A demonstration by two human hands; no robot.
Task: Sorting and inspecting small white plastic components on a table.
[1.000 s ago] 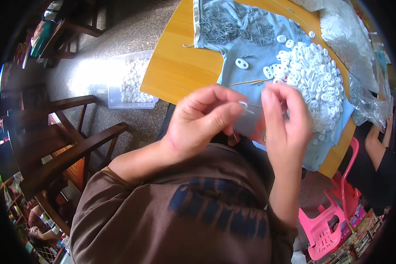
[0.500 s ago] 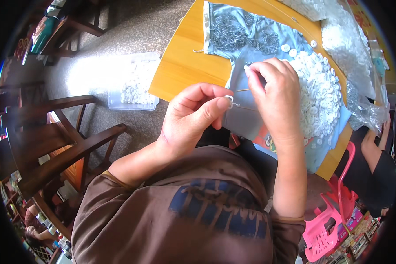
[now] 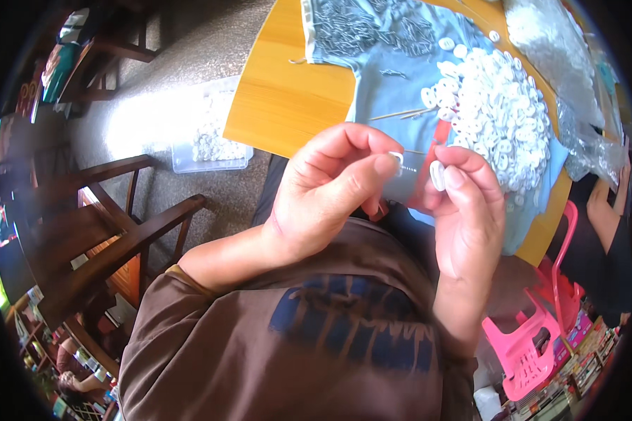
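Observation:
My left hand [image 3: 340,186] pinches a small white plastic piece [image 3: 398,160] between thumb and index finger. Close by on its right, my right hand [image 3: 470,210] grips a white oval plastic piece [image 3: 438,175] upright at its fingertips. The two pieces are apart. Beyond my right hand a large heap of white oval pieces [image 3: 502,112] with holes lies on a light blue cloth [image 3: 382,91]. Small grey metal pieces [image 3: 347,31] are spread at the cloth's far end, with a few lying alone [image 3: 393,73] nearer. Thin sticks [image 3: 400,114] rest beside the heap.
The cloth covers part of a yellow wooden table [image 3: 288,98]. A clear plastic box [image 3: 214,165] of white pieces stands on the floor at left, near wooden chairs [image 3: 112,231]. Clear bags [image 3: 558,63] lie at the far right. Another person [image 3: 603,224] and a pink plastic chair [image 3: 526,344] are at right.
My right hand has come down from over the cloth to beside my left hand and now shows an oval piece. My left hand has shifted slightly right, still pinching its piece.

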